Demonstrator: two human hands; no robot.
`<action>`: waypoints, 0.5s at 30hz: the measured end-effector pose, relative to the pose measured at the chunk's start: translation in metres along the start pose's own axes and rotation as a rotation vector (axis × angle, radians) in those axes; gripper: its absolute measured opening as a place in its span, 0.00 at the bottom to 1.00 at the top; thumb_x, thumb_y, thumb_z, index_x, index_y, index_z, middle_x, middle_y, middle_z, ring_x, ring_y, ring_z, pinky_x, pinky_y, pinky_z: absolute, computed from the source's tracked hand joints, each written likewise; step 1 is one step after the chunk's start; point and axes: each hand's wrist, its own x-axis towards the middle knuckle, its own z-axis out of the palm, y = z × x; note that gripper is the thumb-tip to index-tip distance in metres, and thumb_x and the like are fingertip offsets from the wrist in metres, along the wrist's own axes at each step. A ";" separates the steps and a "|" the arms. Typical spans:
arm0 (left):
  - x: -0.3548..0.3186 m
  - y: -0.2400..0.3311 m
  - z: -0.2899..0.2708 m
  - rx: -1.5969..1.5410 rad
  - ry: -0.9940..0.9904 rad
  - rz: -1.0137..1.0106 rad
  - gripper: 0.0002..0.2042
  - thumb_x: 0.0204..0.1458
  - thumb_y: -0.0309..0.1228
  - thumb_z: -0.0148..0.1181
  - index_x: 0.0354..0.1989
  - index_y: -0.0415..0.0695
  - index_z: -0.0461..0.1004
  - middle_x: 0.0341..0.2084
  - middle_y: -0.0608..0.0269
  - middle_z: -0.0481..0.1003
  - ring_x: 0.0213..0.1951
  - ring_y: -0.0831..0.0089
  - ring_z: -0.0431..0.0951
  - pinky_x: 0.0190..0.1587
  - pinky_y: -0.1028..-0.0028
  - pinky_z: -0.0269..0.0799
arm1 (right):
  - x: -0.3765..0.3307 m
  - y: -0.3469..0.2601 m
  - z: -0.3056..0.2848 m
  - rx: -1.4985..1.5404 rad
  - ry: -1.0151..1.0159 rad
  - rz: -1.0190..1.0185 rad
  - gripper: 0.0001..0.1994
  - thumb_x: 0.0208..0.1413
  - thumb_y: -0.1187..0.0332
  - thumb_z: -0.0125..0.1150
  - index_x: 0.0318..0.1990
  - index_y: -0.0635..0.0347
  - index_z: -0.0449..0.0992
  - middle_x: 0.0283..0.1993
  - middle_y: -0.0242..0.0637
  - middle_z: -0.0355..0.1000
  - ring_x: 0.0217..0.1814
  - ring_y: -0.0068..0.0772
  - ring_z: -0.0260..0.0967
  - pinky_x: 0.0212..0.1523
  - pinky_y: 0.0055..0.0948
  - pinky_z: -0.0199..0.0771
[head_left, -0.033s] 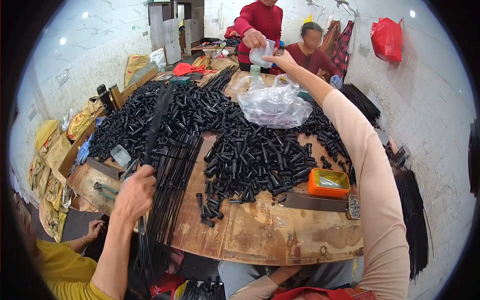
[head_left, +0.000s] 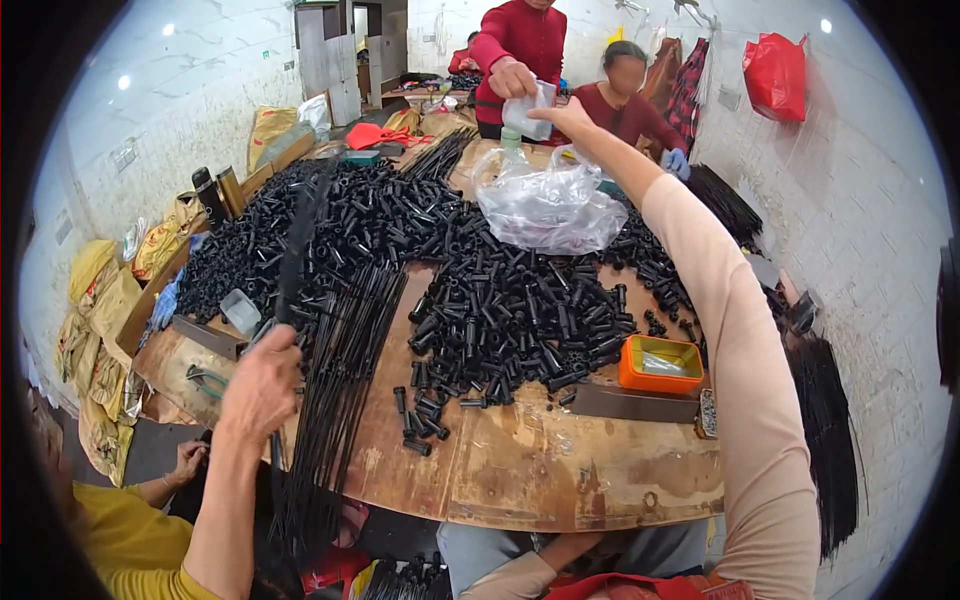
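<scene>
My right hand (head_left: 566,118) reaches across the table, thumb and fingers closed at the edge of a translucent whitish plastic packet (head_left: 522,112). A co-worker's hand (head_left: 512,78) in a red sleeve grips the same packet from above. Below it, a crumpled clear plastic bag (head_left: 550,212) lies on a pile of short black tubular parts (head_left: 490,310), and a pale green bottle top (head_left: 511,138) stands behind the bag. Down in my lap is my left hand (head_left: 573,548), its wrist partly visible at the table edge and its fingers hidden.
At left, a yellow-sleeved co-worker's hand (head_left: 262,385) holds blurred dark rods. Long black rods (head_left: 345,390) overhang the wooden table (head_left: 560,470). An orange box (head_left: 660,364) and dark metal bar (head_left: 632,404) lie near my right arm. Pliers (head_left: 207,380) and a clear tub (head_left: 240,312) are left.
The plastic packet, held between the co-worker's hand and mine, has shifted slightly right. The yellow-sleeved hand at left has moved a little left with its dark rods.
</scene>
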 end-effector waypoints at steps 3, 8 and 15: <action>-0.041 -0.042 0.031 0.439 -0.021 0.016 0.05 0.52 0.34 0.52 0.24 0.54 0.71 0.23 0.73 0.68 0.32 0.79 0.66 0.48 0.86 0.60 | -0.022 -0.025 0.025 0.225 -0.531 0.278 0.27 0.41 0.62 0.73 0.49 0.65 0.71 0.46 0.37 0.72 0.42 0.36 0.73 0.36 0.38 0.72; -0.031 -0.079 -0.033 -0.129 -0.029 -0.670 0.11 0.62 0.37 0.49 0.49 0.48 0.70 0.37 0.66 0.74 0.36 0.70 0.73 0.50 0.60 0.69 | -0.043 0.012 0.001 -0.165 -0.282 0.084 0.18 0.44 0.59 0.69 0.37 0.65 0.78 0.34 0.38 0.76 0.35 0.34 0.74 0.33 0.37 0.71; 0.084 0.449 0.052 -1.265 -0.031 -0.440 0.16 0.63 0.37 0.43 0.57 0.48 0.65 0.51 0.64 0.66 0.50 0.67 0.65 0.59 0.62 0.60 | -0.102 -0.032 -0.042 -0.247 -0.354 -0.028 0.16 0.46 0.58 0.67 0.32 0.65 0.81 0.28 0.40 0.76 0.30 0.31 0.74 0.33 0.33 0.72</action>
